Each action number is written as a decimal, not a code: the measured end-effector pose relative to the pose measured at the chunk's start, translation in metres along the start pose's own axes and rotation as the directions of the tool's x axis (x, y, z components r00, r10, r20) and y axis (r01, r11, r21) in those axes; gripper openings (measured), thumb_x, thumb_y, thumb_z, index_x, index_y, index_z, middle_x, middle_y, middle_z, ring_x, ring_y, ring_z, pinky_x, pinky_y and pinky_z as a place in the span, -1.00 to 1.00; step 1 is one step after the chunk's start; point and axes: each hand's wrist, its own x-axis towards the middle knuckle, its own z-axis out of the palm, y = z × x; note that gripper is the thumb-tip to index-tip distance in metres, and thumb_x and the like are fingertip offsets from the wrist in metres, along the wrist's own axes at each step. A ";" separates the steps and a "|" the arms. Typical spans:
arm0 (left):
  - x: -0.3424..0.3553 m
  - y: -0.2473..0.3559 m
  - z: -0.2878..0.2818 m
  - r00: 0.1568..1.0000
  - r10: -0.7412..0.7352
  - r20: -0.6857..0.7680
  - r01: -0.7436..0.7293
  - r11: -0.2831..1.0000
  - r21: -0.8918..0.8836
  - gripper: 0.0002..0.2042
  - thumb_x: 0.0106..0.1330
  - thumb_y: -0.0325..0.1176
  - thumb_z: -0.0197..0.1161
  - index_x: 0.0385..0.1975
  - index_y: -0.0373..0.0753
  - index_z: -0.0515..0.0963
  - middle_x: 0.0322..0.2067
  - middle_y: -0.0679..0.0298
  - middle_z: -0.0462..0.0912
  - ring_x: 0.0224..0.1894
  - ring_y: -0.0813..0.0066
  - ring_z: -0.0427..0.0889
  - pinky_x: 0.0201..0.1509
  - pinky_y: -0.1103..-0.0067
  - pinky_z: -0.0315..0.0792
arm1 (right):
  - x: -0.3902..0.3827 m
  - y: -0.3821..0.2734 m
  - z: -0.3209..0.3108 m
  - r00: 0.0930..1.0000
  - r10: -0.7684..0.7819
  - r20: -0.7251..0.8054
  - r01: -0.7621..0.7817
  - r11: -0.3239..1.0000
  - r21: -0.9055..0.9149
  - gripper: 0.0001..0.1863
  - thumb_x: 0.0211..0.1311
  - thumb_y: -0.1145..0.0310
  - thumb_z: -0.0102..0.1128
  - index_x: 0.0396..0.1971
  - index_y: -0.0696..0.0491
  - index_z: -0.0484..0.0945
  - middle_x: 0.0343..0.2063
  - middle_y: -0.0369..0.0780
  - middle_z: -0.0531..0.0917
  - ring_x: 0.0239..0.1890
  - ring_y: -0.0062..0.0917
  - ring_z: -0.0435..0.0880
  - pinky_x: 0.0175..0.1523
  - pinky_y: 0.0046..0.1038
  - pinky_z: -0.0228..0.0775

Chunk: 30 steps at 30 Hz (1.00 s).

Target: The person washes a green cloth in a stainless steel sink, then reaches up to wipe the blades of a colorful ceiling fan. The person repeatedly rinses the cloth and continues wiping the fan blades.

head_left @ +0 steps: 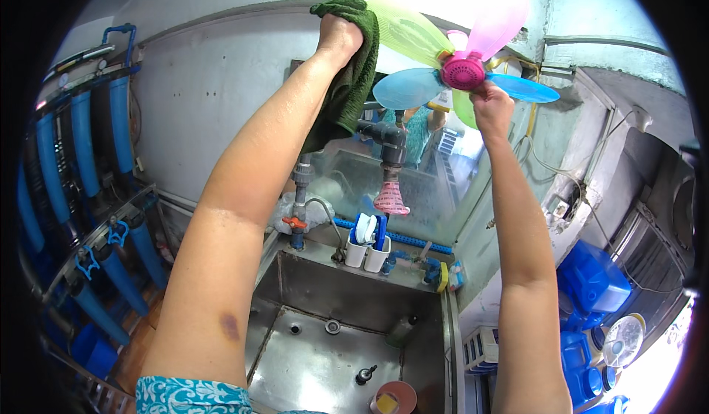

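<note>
Left hand [341, 36]: upper centre of the frame, in a green cloth [354, 81]. Cloth folds over the fingers and hangs down behind the forearm. Fingers hidden; cannot tell how tightly they close. Cloth borders the outer end of the fan's yellow-green blade; contact with it unclear.

Right hand [492, 107]: upper right, raised, fingers clamped on the fan [463, 70] at the lower right of its magenta hub. Hands well apart.

Fan: upper right of centre, blades spread in yellow-green, pink, blue and green. Pink blade partly lost in glare.

Below centre: steel sink [310, 347]. In it, a black fitting [365, 375] and, at the lower edge, a pink bowl [399, 395] with a yellow item inside. On the back ledge, two white holders [366, 255] side by side, blue and white items upright in them; further right, a yellow sponge [443, 277].

Centre: grey pipe [393, 148], its lower end covered in pink patterned fabric [390, 198]. Left of this, an orange-red valve handle [295, 223].

Left side: blue tubes [83, 144] in a rack, two rows. Lower right: blue jugs [594, 275].
</note>
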 end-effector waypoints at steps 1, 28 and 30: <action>-0.003 0.002 -0.005 0.985 0.143 0.097 -0.173 0.852 0.495 -0.77 0.27 -0.29 -0.01 -0.28 -0.28 0.53 -0.24 0.11 0.62 -0.15 0.24 0.58 -0.11 0.41 0.46 | 0.002 0.001 -0.004 0.999 -0.044 -0.006 0.044 0.999 -0.022 -0.84 -0.11 0.47 0.12 -0.45 0.00 0.62 -0.51 -0.15 0.64 -0.41 -0.22 0.62 -0.27 -0.29 0.42; -0.056 -0.021 0.037 0.601 -0.102 0.793 -0.107 0.973 0.206 -0.71 0.03 -0.59 0.06 -0.21 -0.32 0.52 -0.27 0.06 0.62 -0.19 0.33 0.58 -0.07 0.51 0.42 | 0.046 0.001 -0.046 0.902 -0.394 0.174 0.421 0.893 -0.162 -0.79 -0.01 0.54 0.05 -0.40 -0.06 0.61 -0.46 -0.15 0.62 -0.40 -0.21 0.60 -0.31 -0.28 0.44; -0.065 -0.024 0.016 0.644 -0.045 0.764 -0.007 0.998 0.065 -0.75 0.09 -0.58 0.11 -0.19 -0.32 0.51 -0.24 0.17 0.62 -0.16 0.45 0.54 -0.03 0.55 0.40 | 0.046 0.003 -0.046 0.901 -0.393 0.182 0.423 0.889 -0.175 -0.81 0.00 0.52 0.06 -0.41 -0.05 0.61 -0.47 -0.15 0.62 -0.41 -0.21 0.60 -0.31 -0.28 0.43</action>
